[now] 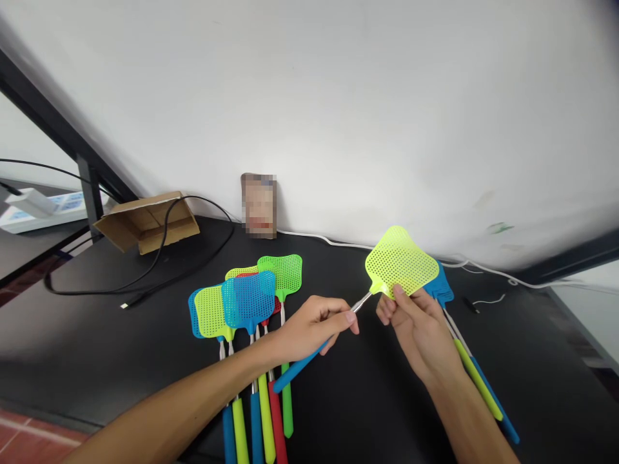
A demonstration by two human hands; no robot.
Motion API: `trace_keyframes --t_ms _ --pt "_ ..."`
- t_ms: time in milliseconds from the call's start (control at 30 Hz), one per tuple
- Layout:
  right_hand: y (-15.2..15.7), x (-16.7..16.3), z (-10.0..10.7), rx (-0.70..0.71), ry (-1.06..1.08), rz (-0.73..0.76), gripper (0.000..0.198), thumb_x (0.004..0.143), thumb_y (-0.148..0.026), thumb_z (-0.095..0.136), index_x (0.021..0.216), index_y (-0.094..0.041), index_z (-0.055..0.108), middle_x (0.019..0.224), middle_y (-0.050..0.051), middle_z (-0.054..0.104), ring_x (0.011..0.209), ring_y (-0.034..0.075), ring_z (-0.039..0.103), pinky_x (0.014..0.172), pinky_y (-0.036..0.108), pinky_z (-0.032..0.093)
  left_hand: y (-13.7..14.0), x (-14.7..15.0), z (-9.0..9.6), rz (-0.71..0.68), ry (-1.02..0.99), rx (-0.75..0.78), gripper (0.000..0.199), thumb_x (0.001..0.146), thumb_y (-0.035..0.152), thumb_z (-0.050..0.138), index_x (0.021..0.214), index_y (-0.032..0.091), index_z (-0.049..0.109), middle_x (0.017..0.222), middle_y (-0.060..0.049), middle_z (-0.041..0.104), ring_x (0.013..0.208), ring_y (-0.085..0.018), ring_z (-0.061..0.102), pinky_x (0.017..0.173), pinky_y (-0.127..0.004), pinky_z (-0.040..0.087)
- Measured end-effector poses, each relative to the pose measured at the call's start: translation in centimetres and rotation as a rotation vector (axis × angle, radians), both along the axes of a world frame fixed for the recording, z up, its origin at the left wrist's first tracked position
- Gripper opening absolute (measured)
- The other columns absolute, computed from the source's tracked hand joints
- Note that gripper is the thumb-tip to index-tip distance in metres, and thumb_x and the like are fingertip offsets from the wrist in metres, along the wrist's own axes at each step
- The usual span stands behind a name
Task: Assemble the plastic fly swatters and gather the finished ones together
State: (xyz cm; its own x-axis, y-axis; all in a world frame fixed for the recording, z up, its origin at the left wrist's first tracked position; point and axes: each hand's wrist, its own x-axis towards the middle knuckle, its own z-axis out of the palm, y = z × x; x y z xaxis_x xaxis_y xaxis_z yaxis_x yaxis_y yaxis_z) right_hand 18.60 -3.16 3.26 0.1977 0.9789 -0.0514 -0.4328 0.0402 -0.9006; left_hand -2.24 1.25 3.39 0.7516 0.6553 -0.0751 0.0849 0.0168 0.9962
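A fly swatter (402, 259) with a yellow-green mesh head, a metal shaft and a blue handle is held slanted between my two hands. My left hand (316, 325) wraps its fingers and thumb round the shaft, just above the blue handle. The lower edge of the mesh head is pinched by the thumb and fingers of my right hand (425, 332). Several swatters in blue, yellow-green, red and green, among them a blue-headed one (250, 298), lie overlapping at left. Behind my right wrist are a yellow-green handle (478, 380) and a blue swatter head (441, 288).
On the black table (358, 399), an open cardboard box (169, 222) sits at back left beside a looped black cable (167, 241). A blurred-out upright item (260, 206) leans on the white wall. A white cable (329, 241) runs along the back edge. Far left lies a power strip (68, 205).
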Motion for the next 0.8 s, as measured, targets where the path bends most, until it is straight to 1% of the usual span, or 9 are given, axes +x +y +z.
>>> trace_keyframes --t_ms 133,267,400,467,533,600,667,733,800 --pt "-0.1 -0.1 0.0 0.005 -0.008 0.001 0.025 0.086 -0.032 0.080 0.074 -0.021 0.061 0.068 -0.002 0.050 0.068 0.015 0.046 0.062 0.033 0.041 0.1 0.1 -0.2 -0.005 -0.033 -0.059 0.039 0.104 0.047 0.051 0.090 0.015 0.068 0.047 0.006 0.048 0.043 -0.008 0.045 0.054 -0.023 0.033" --pt "-0.1 -0.1 0.0 0.016 -0.042 0.032 0.023 0.089 -0.031 0.078 0.075 -0.021 0.062 0.068 -0.001 0.051 0.066 0.015 0.046 0.064 0.033 0.041 0.3 0.2 -0.4 -0.022 -0.141 -0.201 0.037 0.104 0.043 0.051 0.088 0.014 0.069 0.046 0.004 0.050 0.045 -0.009 0.044 0.058 -0.024 0.036" --pt "-0.4 -0.2 -0.1 0.024 -0.063 0.087 0.026 0.096 -0.032 0.070 0.074 -0.021 0.060 0.067 -0.001 0.051 0.064 0.014 0.047 0.064 0.034 0.040 0.4 0.3 -0.6 -0.058 -0.303 -0.410 0.033 0.102 0.037 0.056 0.084 0.012 0.068 0.043 0.004 0.048 0.041 -0.009 0.039 0.052 -0.025 0.035" --pt "-0.4 -0.4 -0.2 0.038 -0.068 0.105 0.028 0.096 -0.032 0.069 0.073 -0.021 0.060 0.067 -0.001 0.051 0.064 0.014 0.047 0.063 0.034 0.039 0.4 0.3 -0.8 -0.097 -0.375 -0.510 0.032 0.101 0.037 0.057 0.084 0.012 0.068 0.041 0.005 0.046 0.037 -0.009 0.035 0.047 -0.025 0.032" --pt "-0.5 -0.6 -0.4 0.050 -0.076 0.108 0.030 0.096 -0.033 0.069 0.071 -0.021 0.058 0.065 -0.001 0.051 0.062 0.014 0.047 0.062 0.033 0.039 0.5 0.3 -1.0 -0.128 -0.419 -0.570 0.031 0.100 0.037 0.057 0.084 0.012 0.067 0.040 0.005 0.044 0.035 -0.009 0.033 0.045 -0.025 0.030" --pt "-0.5 -0.8 -0.6 0.051 -0.094 0.088 0.033 0.095 -0.036 0.071 0.070 -0.021 0.057 0.063 -0.002 0.050 0.061 0.014 0.046 0.061 0.033 0.038 0.5 0.3 -1.2 -0.126 -0.419 -0.565 0.032 0.100 0.037 0.058 0.083 0.012 0.067 0.040 0.005 0.044 0.035 -0.008 0.033 0.044 -0.025 0.030" --pt "-0.5 -0.9 -0.9 0.037 -0.140 0.055 0.035 0.094 -0.039 0.072 0.068 -0.021 0.056 0.061 -0.002 0.049 0.059 0.014 0.046 0.060 0.033 0.037 0.5 0.2 -1.2 -0.094 -0.370 -0.504 0.032 0.099 0.038 0.059 0.081 0.012 0.066 0.040 0.005 0.046 0.035 -0.008 0.035 0.045 -0.025 0.032" --pt "-0.4 -0.8 -1.4 0.022 -0.211 0.013 0.038 0.093 -0.042 0.072 0.066 -0.021 0.055 0.059 -0.003 0.048 0.058 0.013 0.045 0.059 0.032 0.037 0.5 0.2 -1.2 -0.045 -0.278 -0.401 0.034 0.099 0.039 0.059 0.080 0.013 0.067 0.041 0.004 0.047 0.036 -0.008 0.036 0.047 -0.024 0.033" --pt "-0.4 -0.6 -1.9 0.004 -0.287 -0.022 0.042 0.092 -0.044 0.072 0.063 -0.020 0.054 0.058 -0.003 0.047 0.056 0.013 0.044 0.058 0.032 0.036 0.5 0.1 -1.0 0.005 -0.163 -0.266 0.036 0.100 0.041 0.058 0.080 0.013 0.069 0.042 0.004 0.048 0.038 -0.007 0.038 0.048 -0.023 0.034"
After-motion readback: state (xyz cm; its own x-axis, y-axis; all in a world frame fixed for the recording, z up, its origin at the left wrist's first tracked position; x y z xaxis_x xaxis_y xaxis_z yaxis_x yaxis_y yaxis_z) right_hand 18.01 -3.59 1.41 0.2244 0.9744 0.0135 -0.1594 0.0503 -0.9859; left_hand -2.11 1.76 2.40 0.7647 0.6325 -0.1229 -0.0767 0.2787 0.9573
